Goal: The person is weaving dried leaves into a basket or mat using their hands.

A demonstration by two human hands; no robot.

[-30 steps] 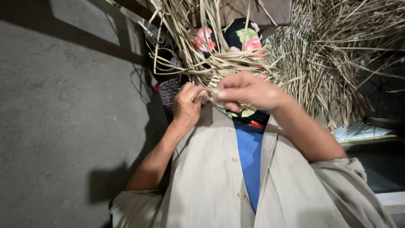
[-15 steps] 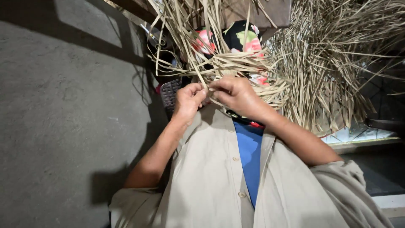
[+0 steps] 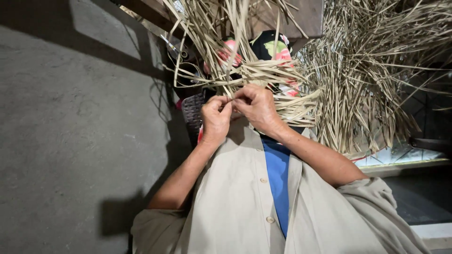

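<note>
Both my hands meet at the middle of the view on a bundle of dry, pale straw strips that lies partly woven across my lap. My left hand pinches a strip between thumb and fingers. My right hand touches it fingertip to fingertip and grips the same strips. Loose strip ends fan out beyond my hands. A dark cloth with pink and green flowers shows under the straw. My beige open shirt over a blue top fills the lower view.
A large heap of loose dry straw strips lies to the right. Grey concrete floor spreads on the left. A wooden plank crosses the far side, a dark woven object sits by my left hand, and a pale ledge runs on the right.
My right hand has drawn in to the left and now meets my left hand on the strips; the woven bundle has shifted slightly with them.
</note>
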